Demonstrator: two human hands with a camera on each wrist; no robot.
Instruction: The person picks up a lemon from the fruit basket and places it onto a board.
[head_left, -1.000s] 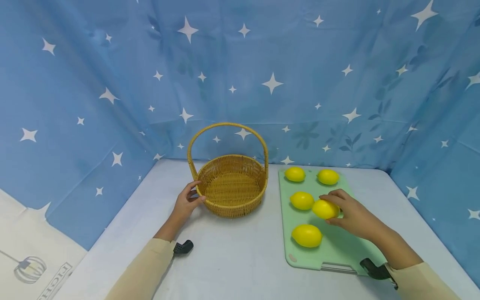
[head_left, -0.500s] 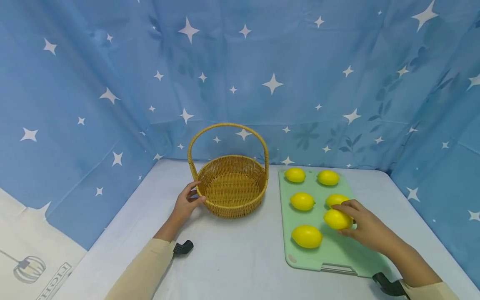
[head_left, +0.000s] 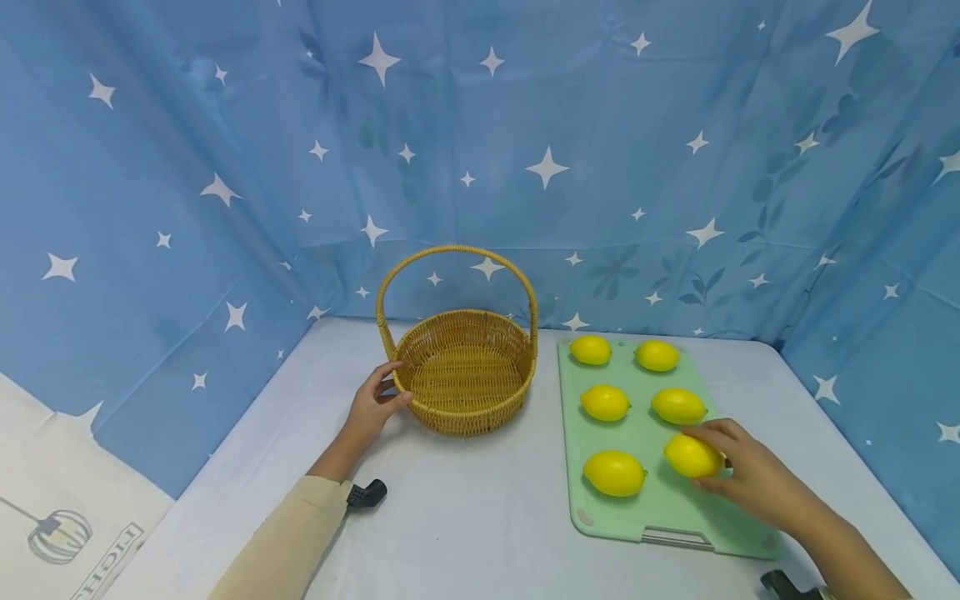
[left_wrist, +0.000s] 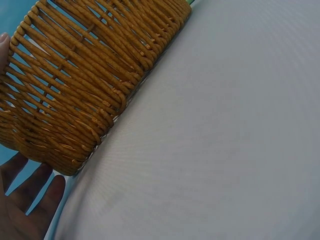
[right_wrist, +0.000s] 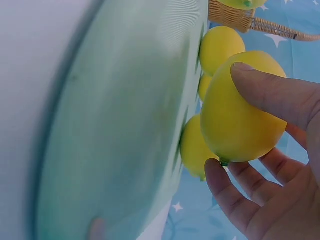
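On the left stands a brown wicker basket [head_left: 465, 415] with a tall arched handle, nothing lying in it. My left hand [head_left: 375, 404] rests against its left side, thumb and fingertips touching around the rim. In the left wrist view, spread fingers [left_wrist: 47, 200] touch the basket's outer wall [left_wrist: 75, 85]. My right hand [head_left: 757, 471] grips a yellow lemon [head_left: 692, 456] between thumb and fingers, over a pale green cutting board [head_left: 660, 525]. A narrow gap shows between this lemon [right_wrist: 245, 115] and the board [right_wrist: 125, 100] in the right wrist view.
Several other lemons lie on the board, among them a near-left lemon [head_left: 615, 473] and a lemon [head_left: 678, 406] just behind the held one. A white cloth [head_left: 465, 517] covers the table. Behind hangs a blue curtain [head_left: 480, 125] with white stars.
My right hand has moved toward me and to the right with the lemon, lowering it near the board. The lemon behind it is now fully visible. My left hand has kept its place.
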